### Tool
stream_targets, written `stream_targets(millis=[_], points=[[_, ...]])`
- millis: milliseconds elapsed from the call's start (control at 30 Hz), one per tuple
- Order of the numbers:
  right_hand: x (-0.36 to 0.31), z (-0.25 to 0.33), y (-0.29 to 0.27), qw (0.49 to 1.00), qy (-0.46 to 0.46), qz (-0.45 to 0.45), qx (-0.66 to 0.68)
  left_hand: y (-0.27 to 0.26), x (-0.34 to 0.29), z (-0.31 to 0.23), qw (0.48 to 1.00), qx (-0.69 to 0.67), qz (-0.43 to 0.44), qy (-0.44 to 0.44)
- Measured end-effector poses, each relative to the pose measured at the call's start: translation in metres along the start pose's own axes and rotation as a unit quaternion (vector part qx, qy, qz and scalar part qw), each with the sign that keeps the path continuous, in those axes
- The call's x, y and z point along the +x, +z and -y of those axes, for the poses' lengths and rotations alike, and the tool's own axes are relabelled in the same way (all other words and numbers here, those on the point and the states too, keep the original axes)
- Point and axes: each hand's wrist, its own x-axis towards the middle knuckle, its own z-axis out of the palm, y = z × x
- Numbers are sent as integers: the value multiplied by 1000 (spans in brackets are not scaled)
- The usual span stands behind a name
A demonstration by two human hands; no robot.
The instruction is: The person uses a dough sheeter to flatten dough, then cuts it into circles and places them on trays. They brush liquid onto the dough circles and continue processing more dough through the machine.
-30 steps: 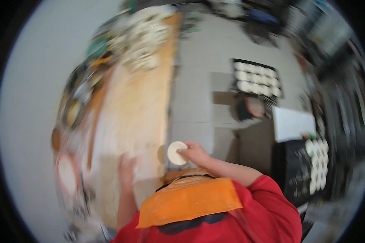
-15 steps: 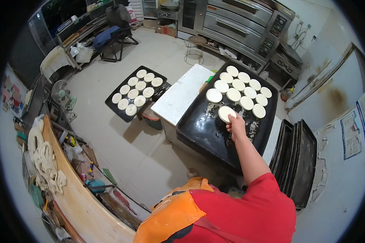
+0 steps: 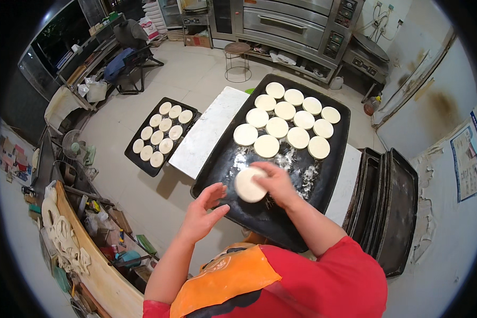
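Note:
My right hand [image 3: 275, 185] grips a round, pale dough disc [image 3: 249, 185] by its right edge, slightly blurred, above the front part of a large black baking tray [image 3: 217, 177]. Whether the disc touches the tray I cannot tell. Beside it on the left, my left hand [image 3: 202, 212] has its fingers spread and holds nothing, near the tray's left front edge. Several more flat dough discs [image 3: 276, 127] lie in close rows on the far half of the tray. White flour [image 3: 285, 160] is scattered on the dark surface before them.
A smaller black tray [image 3: 134, 155] with several dough discs stands left of the white worktop [image 3: 196, 151]. Black trays [image 3: 395, 212] lean upright at right. A wooden table [image 3: 108, 265] with dough strips [image 3: 63, 228] curves along the left. A stool [image 3: 237, 49] and deck oven [image 3: 286, 26] stand beyond.
The disc my right hand held now lies on the tray in the nearest row. That hand has moved nearer me, holding another disc. My left hand has come into view, open.

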Motion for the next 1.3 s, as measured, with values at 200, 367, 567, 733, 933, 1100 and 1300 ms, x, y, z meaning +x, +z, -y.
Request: stream_targets(millis=[200,367,567,733,933,1100,1300], points=[[31,-56,-116,977,7,-210,-23,-54,-51,79,978,115,-171,-23],[25,-14,-92,907,-56,-202,-366,-113,-237,140,769,352,-520,-120],[61,-10,-29,879,-33,-189,-437,-17,-537,215,362,258,-618,-648],[31,-7,147,954,-73,226,-185,129,-651,289,461,365,-615,-525],[-117,-37,344,748,-155,573,-297,93,-602,209,394,66,-749,-529],[-248,-44,420,536,-167,784,-264,92,-611,216,338,-57,-821,-456],[-294,-83,434,427,-120,850,-286,74,-612,197,469,16,-724,-505]])
